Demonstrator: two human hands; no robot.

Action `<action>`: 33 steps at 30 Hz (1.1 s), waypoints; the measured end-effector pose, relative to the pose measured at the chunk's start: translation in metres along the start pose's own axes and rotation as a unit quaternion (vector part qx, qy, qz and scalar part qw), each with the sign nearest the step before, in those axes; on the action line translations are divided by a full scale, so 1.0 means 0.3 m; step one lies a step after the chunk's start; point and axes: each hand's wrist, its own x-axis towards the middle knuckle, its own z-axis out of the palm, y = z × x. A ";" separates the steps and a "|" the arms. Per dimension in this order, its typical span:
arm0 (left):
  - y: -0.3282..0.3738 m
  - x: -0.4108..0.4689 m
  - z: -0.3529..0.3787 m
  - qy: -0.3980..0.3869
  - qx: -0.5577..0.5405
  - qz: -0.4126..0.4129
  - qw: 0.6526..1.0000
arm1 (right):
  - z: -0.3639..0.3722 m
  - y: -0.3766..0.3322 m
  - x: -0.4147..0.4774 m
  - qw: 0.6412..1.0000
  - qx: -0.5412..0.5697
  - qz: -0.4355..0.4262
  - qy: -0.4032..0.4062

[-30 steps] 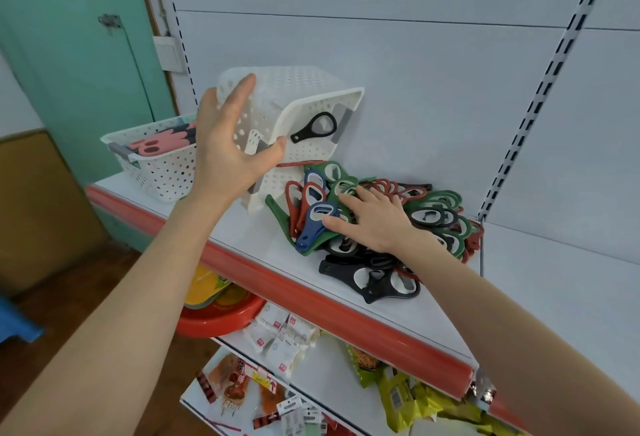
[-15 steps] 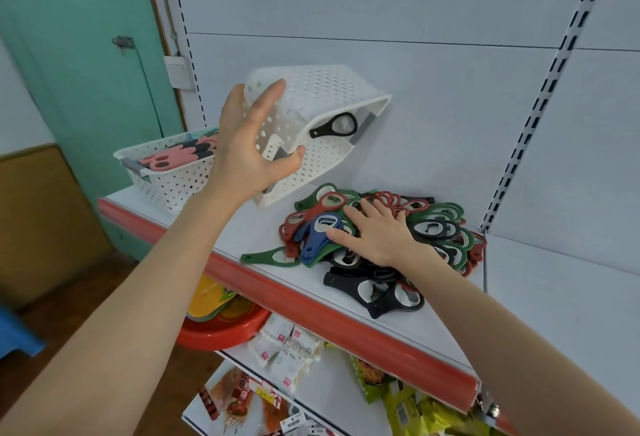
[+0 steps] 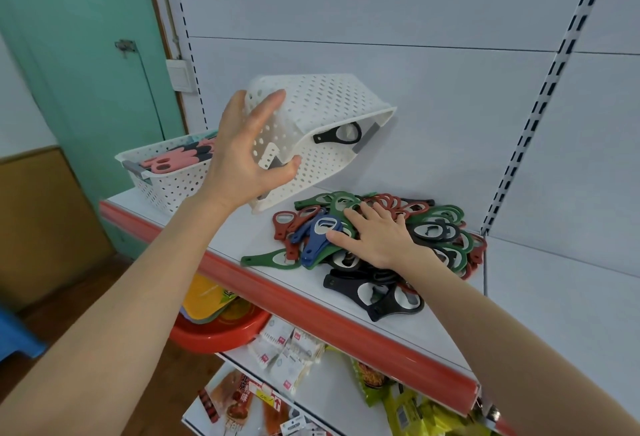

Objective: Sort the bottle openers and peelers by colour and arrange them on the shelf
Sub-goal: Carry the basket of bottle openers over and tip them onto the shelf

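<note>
While one basket (image 3: 166, 189) of pink and dark peelers (image 3: 162, 163) sits leftmost, my left hand (image 3: 242, 165) grips the second basket (image 3: 329, 110), tipped higher than a moment ago. One black opener (image 3: 337, 133) clings inside, so emptying is nearly done. My right hand (image 3: 377, 241) lies flat, fingers (image 3: 356, 215) straight, on the pile (image 3: 440, 224) on the shelf (image 3: 536, 297): two blue openers (image 3: 313, 247), others uncountable.

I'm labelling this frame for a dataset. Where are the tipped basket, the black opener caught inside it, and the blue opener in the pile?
tipped basket (image 3: 332, 103), head view, perforated upper side
black opener (image 3: 323, 138), head view, its handle
blue opener (image 3: 313, 247), head view, its handle
</note>
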 end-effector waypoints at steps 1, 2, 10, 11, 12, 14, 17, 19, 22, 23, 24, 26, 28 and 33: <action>0.001 -0.002 -0.002 0.008 -0.011 -0.002 1.000 | -0.002 0.000 0.000 1.000 0.001 0.001 -0.004; 0.002 -0.004 -0.004 0.015 -0.027 -0.016 0.999 | -0.005 -0.001 0.000 1.000 0.005 0.002 -0.010; 0.004 -0.019 -0.015 0.041 -0.109 -0.157 0.981 | -0.123 -0.005 0.106 0.990 -0.043 -0.028 0.133; 0.005 -0.021 -0.022 0.043 -0.121 -0.170 0.977 | -0.137 -0.002 0.132 0.987 -0.059 -0.031 0.145; 0.005 -0.023 -0.028 0.044 -0.137 -0.178 0.973 | -0.147 -0.001 0.157 0.985 -0.077 -0.034 0.154; 0.001 -0.026 -0.041 0.047 -0.165 -0.184 0.968 | -0.157 0.000 0.200 0.977 -0.120 -0.037 0.171; -0.010 -0.027 -0.055 0.056 -0.176 -0.198 0.963 | -0.159 -0.006 0.237 0.959 -0.190 -0.038 0.206; -0.019 -0.026 -0.063 0.064 -0.186 -0.208 0.958 | -0.161 -0.019 0.240 0.950 -0.205 -0.037 0.231; -0.032 -0.031 -0.066 0.063 -0.199 -0.214 0.954 | -0.170 -0.035 0.231 0.943 -0.202 -0.033 0.263; -0.034 -0.034 -0.065 0.062 -0.198 -0.215 0.954 | -0.172 -0.034 0.229 0.942 -0.200 -0.030 0.266; -0.034 -0.035 -0.062 0.062 -0.198 -0.215 0.954 | -0.172 -0.031 0.229 0.943 -0.199 -0.025 0.264; -0.029 -0.037 -0.057 0.064 -0.204 -0.217 0.953 | -0.170 -0.021 0.231 0.946 -0.198 -0.014 0.256; -0.022 -0.035 -0.048 0.059 -0.208 -0.212 0.953 | -0.166 -0.015 0.230 0.946 -0.203 -0.003 0.251; 0.000 -0.022 -0.021 0.054 -0.204 -0.187 0.959 | -0.150 0.003 0.207 0.950 -0.212 0.026 0.227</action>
